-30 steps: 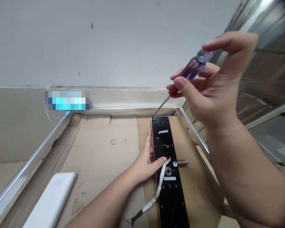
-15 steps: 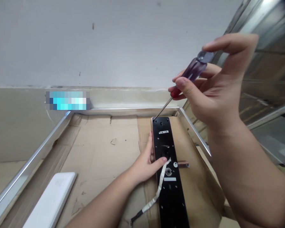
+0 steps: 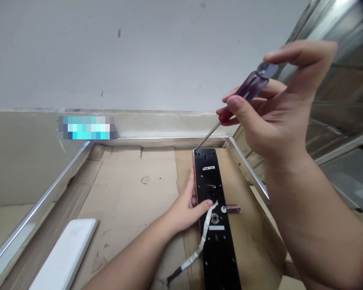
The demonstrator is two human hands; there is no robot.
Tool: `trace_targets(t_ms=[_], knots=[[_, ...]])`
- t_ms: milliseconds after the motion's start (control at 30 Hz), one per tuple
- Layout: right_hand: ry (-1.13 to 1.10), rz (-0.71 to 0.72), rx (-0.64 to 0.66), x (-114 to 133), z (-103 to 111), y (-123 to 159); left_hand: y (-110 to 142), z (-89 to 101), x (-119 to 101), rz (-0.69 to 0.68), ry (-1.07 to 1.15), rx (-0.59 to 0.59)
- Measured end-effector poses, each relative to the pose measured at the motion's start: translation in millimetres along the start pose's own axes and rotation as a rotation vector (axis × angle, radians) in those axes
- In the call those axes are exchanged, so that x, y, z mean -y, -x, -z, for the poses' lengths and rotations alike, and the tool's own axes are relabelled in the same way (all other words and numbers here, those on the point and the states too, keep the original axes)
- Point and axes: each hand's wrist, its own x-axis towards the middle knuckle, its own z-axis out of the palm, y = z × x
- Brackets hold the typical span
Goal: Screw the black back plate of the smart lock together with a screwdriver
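A long black door lock panel [image 3: 219,251] lies back side up on cardboard, with small screws along its edges and a white wrapped cable [image 3: 203,237] coming out of it. A copper-coloured lever [image 3: 234,209] juts from its right side. My left hand [image 3: 189,205] grips the panel's left edge, thumb on the black back and fingers along the side. In my right hand [image 3: 270,108] is a screwdriver [image 3: 245,90] with a clear purple and red handle, held tilted, the index finger on its end cap. Its tip meets the panel's far left corner.
Cardboard [image 3: 133,193] lines the bench inside a raised metal frame [image 3: 160,140]. A white power bank-like slab [image 3: 68,255] lies at the lower left. Behind the frame stands a grey wall [image 3: 139,56], with a blurred-out bright object [image 3: 86,128] on the ledge.
The screwdriver's handle and my right hand have shifted slightly right. Its tip has moved a little outward at the panel's corner. My left hand and the panel stay put.
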Motion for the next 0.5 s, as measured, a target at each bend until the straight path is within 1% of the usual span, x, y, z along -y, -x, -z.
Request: trace_targets(t_ms=[100, 267, 333, 433, 500], knots=[[0.016, 0.016, -0.011, 0.0, -0.8, 0.0, -0.2, 0.1, -0.8, 0.014, 0.000, -0.001], [-0.004, 0.013, -0.002, -0.5, -2.5, -0.3, -0.7, -0.9, -1.2, -0.005, -0.016, -0.006], [-0.021, 0.016, -0.017, 0.5, -4.2, 0.8, -0.6, -1.1, -0.9, -0.004, -0.008, -0.001], [-0.060, 0.030, -0.026, 6.4, -6.5, 3.4, -0.4, -0.9, -1.0, 0.007, -0.014, -0.008], [-0.060, 0.003, 0.000, 12.6, -6.7, 4.5, -0.5, -0.5, -1.4, 0.016, -0.012, -0.013]])
